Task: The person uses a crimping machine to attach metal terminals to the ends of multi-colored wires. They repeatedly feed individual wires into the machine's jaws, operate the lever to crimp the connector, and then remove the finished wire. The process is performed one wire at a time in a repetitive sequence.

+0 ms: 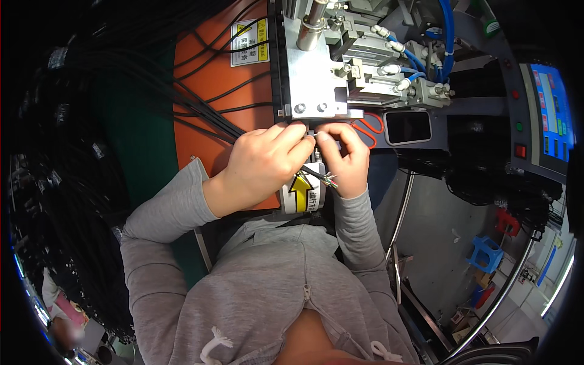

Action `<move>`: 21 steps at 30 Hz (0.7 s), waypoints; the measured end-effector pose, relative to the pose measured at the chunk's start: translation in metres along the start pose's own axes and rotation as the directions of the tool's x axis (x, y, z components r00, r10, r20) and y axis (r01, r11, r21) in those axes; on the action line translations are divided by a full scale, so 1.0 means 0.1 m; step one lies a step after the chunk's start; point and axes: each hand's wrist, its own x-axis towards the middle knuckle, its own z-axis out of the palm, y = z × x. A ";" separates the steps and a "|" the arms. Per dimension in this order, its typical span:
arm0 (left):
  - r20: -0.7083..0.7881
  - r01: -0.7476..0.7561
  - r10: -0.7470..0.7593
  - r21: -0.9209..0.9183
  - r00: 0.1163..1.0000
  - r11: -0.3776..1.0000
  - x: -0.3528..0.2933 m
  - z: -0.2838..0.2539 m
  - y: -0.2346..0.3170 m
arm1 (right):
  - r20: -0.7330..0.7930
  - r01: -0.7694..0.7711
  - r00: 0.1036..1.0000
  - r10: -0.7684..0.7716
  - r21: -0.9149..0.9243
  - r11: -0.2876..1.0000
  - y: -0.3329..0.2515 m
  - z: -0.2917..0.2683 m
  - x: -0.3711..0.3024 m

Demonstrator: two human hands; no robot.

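My left hand (261, 159) is closed at the front of a metal machine block (311, 73), its thumb and forefinger pressed together. Black cables (213, 114) run in from the left to this hand, and a black cable end (313, 173) with thin coloured wires (331, 180) fanned out shows below its fingers. My right hand (347, 159) is close beside it, thumb and forefinger pinched at the block's lower edge; what lies between them is too small to make out. Beneath both hands is a white round part (307, 201) with a yellow arrow label (300, 190).
Red-handled scissors (372, 129) and a dark-screened phone-like device (409, 128) lie right of my hands. Pneumatic cylinders (377, 88) with blue hoses (449, 36) stand behind. A control screen (552, 118) is far right. Black cable bundles (55, 182) hang left; a blue stool (485, 254) stands on the floor.
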 end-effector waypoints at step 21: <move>-0.008 0.005 -0.006 -0.141 1.000 0.990 -0.03 -0.16 0.00 | 0.244 0.502 0.800 -0.548 0.229 0.834 -0.25 -0.37 0.03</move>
